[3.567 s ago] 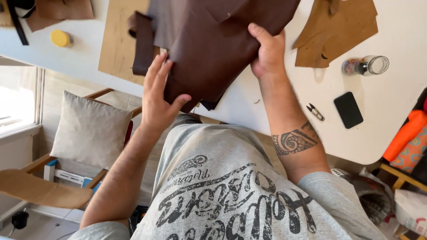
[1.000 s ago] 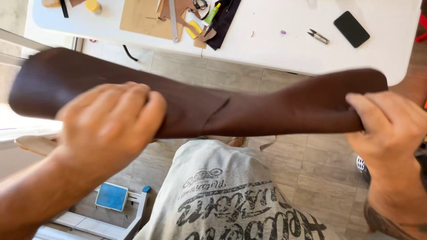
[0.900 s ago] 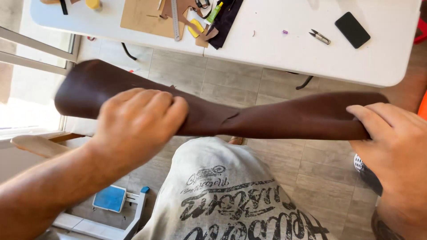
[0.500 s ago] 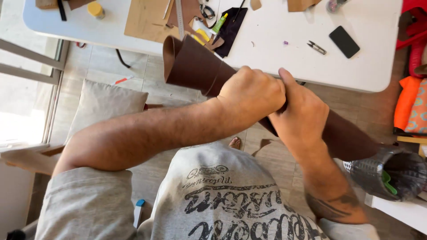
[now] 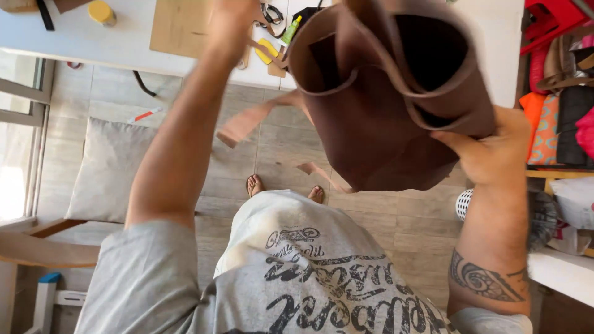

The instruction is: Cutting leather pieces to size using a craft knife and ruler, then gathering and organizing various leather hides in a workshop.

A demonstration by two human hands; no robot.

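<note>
A loosely rolled sheet of dark brown leather (image 5: 377,130) hangs in front of me, its open end turned up toward the camera. My right hand (image 5: 495,154) grips its right side, thumb pressed on the outer layer. A thin leather strip (image 5: 247,124) trails off the roll to the left. My left hand (image 5: 232,15) is raised at the top edge of the view, left of the roll, blurred and partly cut off. Whether it holds anything is unclear.
A white table (image 5: 80,43) runs along the top with a cardboard sheet (image 5: 179,25), a yellow round tub (image 5: 102,12) and small tools (image 5: 275,25). A grey cushion (image 5: 111,167) lies on a wooden chair at left. Shelves with coloured bags (image 5: 557,99) stand at right.
Both hands gripped the roll's middle half a second ago. Now my left hand has come off and lifted toward the table, and the roll has swung right in my right hand.
</note>
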